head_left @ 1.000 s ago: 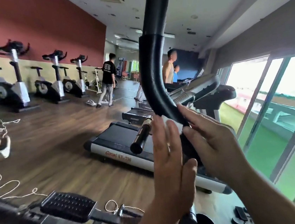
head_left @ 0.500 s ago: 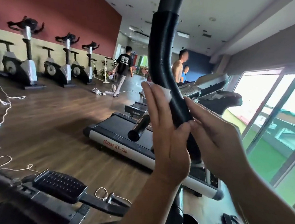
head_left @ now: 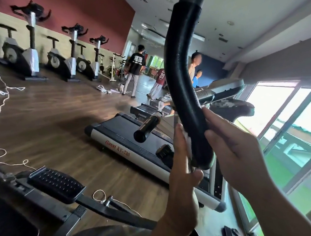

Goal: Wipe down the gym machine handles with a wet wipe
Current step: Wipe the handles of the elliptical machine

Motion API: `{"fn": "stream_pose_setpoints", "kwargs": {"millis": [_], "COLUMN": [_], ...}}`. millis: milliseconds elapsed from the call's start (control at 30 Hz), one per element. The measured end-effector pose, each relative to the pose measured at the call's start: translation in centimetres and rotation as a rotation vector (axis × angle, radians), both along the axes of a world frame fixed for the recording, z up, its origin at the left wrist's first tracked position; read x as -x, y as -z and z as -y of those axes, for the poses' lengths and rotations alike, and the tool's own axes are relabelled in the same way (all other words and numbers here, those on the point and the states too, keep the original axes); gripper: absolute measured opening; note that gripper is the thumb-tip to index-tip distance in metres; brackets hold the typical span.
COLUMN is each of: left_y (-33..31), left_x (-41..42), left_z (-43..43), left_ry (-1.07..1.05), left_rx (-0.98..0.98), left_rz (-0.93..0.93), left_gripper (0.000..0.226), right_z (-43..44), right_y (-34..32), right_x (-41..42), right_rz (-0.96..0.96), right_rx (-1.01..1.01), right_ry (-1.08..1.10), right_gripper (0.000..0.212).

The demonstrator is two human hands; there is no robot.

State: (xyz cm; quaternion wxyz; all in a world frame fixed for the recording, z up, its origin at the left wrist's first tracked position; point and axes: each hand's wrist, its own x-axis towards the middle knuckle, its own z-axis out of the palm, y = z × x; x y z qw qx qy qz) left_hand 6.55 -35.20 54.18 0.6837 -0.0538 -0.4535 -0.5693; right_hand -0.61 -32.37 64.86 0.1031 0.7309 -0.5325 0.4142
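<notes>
Black foam-padded curved handle (head_left: pixel 181 76) runs from top of view down to centre, its lower end between both hands. Left hand (head_left: pixel 181 163): fingers straight, flat against the handle's left side, pressing a white wet wipe (head_left: pixel 188 142) onto the foam; only a thin sliver of wipe shows. Right hand (head_left: pixel 231 146): fingers extended, lying along the handle's right side, thumb on its front. Grey-and-black treadmill (head_left: pixel 126 140) lies on the floor behind the handle. Black studded pedal (head_left: pixel 55 183) sits lower left of the handle.
</notes>
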Motion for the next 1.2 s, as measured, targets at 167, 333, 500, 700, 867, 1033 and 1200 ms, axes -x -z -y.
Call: {"fn": "stream_pose_setpoints", "kwargs": {"millis": [167, 333, 500, 700, 867, 1033, 1200], "left_y": [-0.2, -0.3, 1.2, 0.1, 1.5, -0.3, 3.2], "left_x": [-0.2, 0.1, 1.9, 2.8, 4.1, 3.1, 5.3], "left_z": [0.0, -0.1, -1.0, -1.6, -2.7, -1.4, -3.4], "left_ry": [-0.063, -0.149, -0.345, -0.507, -0.427, -0.386, -0.399], "left_rx": [-0.001, 0.025, 0.039, -0.013, -0.074, -0.093, -0.083], "left_rz": [0.003, 0.007, 0.167, 0.217, 0.202, 0.099, 0.167], "left_gripper": [0.095, 0.108, 0.1, 0.1, 0.104, 0.105, 0.101], "right_z": [-0.2, -0.2, -0.2, -0.1, 0.1, 0.3, 0.3], "right_y": [0.4, 0.7, 1.1, 1.8, 2.2, 2.6, 2.7], "right_x": [0.3, 0.6, 1.1, 1.5, 1.8, 2.1, 1.9], "right_rz": [0.049, 0.053, 0.058, 0.086, 0.078, 0.072, 0.056], "right_rx": [-0.003, -0.004, -0.005, -0.014, 0.001, 0.022, 0.036], "right_ry": [-0.02, -0.038, -0.06, -0.094, -0.108, -0.13, -0.127], "right_gripper": [0.055, 0.057, 0.054, 0.057, 0.058, 0.057, 0.05]}}
